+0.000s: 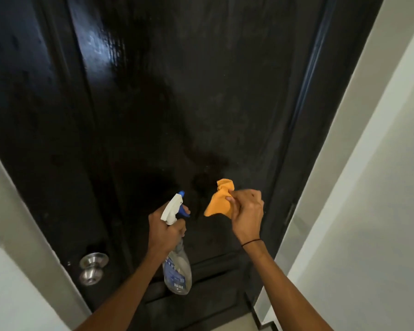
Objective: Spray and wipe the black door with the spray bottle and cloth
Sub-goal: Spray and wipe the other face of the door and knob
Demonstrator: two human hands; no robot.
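Spray bottle [176, 247] gripped in left hand [166, 229], cloth [219, 199] bunched in right hand [246, 212]

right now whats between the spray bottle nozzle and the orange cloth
Nothing: in the head view only bare black door shows between the spray bottle and the cloth.

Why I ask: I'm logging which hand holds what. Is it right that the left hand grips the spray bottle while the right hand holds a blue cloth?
Not quite: the cloth in the right hand is orange, as the head view shows. The left hand does grip the spray bottle.
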